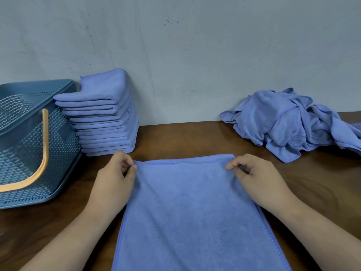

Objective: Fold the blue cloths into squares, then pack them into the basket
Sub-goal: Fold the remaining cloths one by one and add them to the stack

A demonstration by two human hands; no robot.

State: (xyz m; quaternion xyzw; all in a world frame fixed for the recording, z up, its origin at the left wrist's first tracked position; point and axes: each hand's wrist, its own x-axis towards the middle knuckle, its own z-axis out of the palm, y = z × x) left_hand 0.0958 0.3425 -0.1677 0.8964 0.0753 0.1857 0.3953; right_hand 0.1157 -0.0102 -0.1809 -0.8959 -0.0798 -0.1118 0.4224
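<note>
A blue cloth (187, 208) lies flat on the brown table in front of me, long side running toward me. My left hand (115, 178) pinches its far left corner. My right hand (256, 177) pinches its far right corner. A tall stack of folded blue cloths (101, 116) stands against the wall at the left. Beside that stack, at the far left, sits a blue perforated basket (29, 137) with an orange handle. A heap of unfolded blue cloths (289, 122) lies at the back right.
A grey wall (185, 55) closes off the back of the table. Bare brown tabletop (185, 137) shows between the stack and the heap, and on either side of the flat cloth.
</note>
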